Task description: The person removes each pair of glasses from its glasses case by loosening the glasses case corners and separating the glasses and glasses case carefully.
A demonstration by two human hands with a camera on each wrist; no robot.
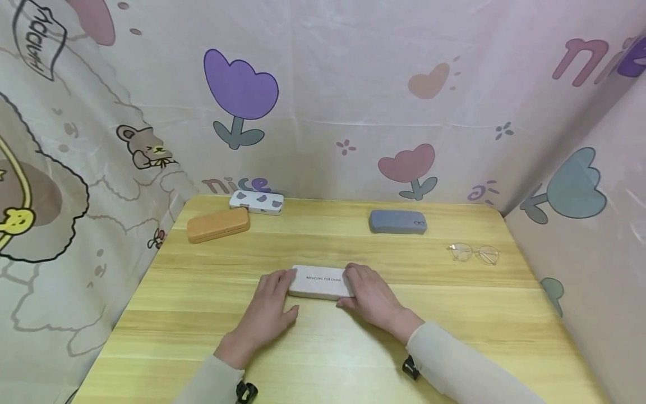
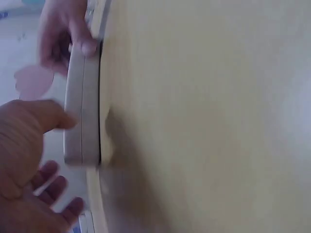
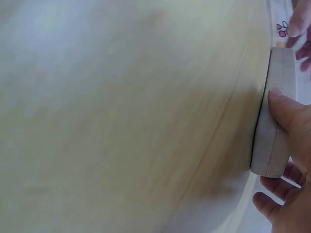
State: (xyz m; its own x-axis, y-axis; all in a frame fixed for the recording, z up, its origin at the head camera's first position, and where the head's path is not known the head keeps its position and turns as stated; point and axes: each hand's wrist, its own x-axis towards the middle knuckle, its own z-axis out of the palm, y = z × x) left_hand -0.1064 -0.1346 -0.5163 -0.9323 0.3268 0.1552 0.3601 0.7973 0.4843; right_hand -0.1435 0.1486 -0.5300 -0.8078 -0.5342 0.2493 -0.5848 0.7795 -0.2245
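Observation:
A pale grey glasses case (image 1: pixel 320 282) printed "REFUELING FOR CHINA" lies closed on the wooden table, between both hands. My right hand (image 1: pixel 375 294) grips its right end, thumb on the front side and fingers over the top and end. At the left end is my left hand (image 1: pixel 266 314), its fingertips beside the case's corner and its thumb held away from the fingers. In the left wrist view, the left thumb (image 2: pixel 53 116) is blurred near the case's front side; whether it touches cannot be told. A seam runs along the case (image 3: pixel 277 131) in the right wrist view.
Toward the back left lie an orange-brown glasses case (image 1: pixel 218 225) and a white one with grey patches (image 1: pixel 257 203). A blue-grey case (image 1: pixel 397 222) sits at the back right, with thin-framed glasses (image 1: pixel 474 253) nearer the right edge. Printed cloth (image 1: pixel 323 84) hangs around the table (image 1: pixel 323 353).

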